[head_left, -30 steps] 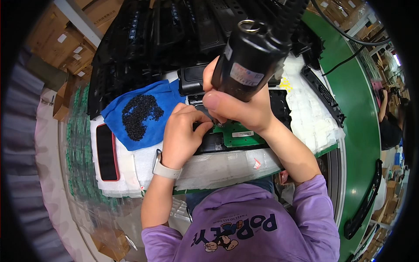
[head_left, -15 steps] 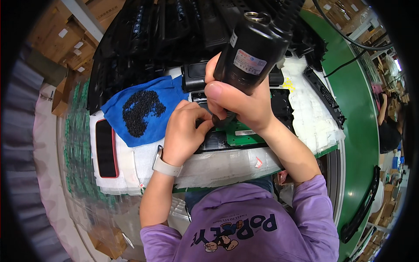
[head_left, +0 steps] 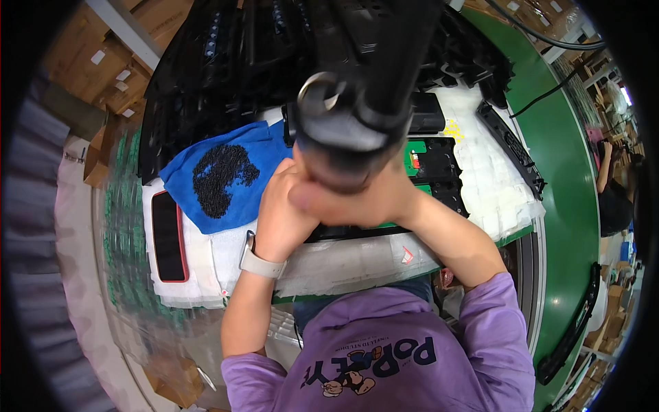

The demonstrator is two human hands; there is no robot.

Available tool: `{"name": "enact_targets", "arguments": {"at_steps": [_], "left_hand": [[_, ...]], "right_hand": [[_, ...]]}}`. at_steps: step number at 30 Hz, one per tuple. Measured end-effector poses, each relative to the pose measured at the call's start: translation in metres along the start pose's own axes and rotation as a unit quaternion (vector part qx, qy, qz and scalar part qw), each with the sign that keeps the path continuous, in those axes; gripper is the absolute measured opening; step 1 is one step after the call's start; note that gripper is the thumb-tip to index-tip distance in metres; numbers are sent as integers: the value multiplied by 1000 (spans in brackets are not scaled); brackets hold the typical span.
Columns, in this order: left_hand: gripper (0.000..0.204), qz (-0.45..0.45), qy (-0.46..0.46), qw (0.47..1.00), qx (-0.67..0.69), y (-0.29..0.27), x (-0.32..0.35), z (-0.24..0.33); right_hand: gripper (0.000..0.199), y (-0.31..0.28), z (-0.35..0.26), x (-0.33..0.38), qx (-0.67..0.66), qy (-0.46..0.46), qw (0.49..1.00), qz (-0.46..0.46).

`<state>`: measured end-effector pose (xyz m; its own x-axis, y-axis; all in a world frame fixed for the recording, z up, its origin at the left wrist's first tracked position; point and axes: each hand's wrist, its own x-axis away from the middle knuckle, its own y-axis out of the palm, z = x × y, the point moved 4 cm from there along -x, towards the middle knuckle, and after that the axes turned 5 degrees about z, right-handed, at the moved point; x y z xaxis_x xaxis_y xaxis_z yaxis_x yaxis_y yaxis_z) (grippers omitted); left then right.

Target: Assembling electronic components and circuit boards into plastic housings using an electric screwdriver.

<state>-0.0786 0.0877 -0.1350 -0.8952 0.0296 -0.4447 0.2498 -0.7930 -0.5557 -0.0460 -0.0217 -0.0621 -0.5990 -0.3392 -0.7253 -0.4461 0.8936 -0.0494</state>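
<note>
My right hand [head_left: 388,199] is wrapped round a black electric screwdriver [head_left: 347,141], whose top with its metal hanging ring is blurred close to the camera. The driver's tip is hidden beneath it. Just left of it, my left hand [head_left: 274,213] lies over the work piece, its fingers covered by the right hand and the driver. Under both hands is a black plastic housing [head_left: 449,192] with a green circuit board [head_left: 420,147] in it. A blue cloth [head_left: 264,144] beside my left hand carries a heap of small black screws [head_left: 223,182].
A phone with a red edge [head_left: 169,237] lies at the table's left. Many black plastic parts [head_left: 226,82] are piled at the back. Small yellow pieces [head_left: 453,129] and a long black part [head_left: 509,150] lie on the right of the white padded table top [head_left: 491,185].
The screwdriver has shifted left and toward me, its top now blurred. My right hand moved left with it, covering my left fingers. More of the housing's right side shows.
</note>
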Motion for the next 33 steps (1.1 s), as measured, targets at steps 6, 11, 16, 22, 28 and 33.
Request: {"name": "enact_targets", "arguments": {"at_steps": [6, 11, 16, 22, 28, 33], "left_hand": [[7, -45, -74, 996, -21, -1, 4, -3], [5, -71, -61, 995, -30, -3, -1, 2], [6, -71, -41, 996, -32, -6, -2, 7], [19, -30, 110, 993, -1, 0, -2, 26], [12, -68, 137, 988, -21, 3, 0, 32], [9, 73, 80, 982, -153, -46, 0, 18]], "right_hand": [[26, -17, 12, 16, -165, 196, 966, 27], [36, -42, 9, 17, -214, 189, 957, 59], [35, -40, 11, 16, -192, 188, 962, 54], [40, -53, 1, 14, -285, 123, 949, 57], [31, -66, -13, 6, -374, 63, 917, 120], [46, -112, -45, 15, -191, 176, 962, 88]]}}
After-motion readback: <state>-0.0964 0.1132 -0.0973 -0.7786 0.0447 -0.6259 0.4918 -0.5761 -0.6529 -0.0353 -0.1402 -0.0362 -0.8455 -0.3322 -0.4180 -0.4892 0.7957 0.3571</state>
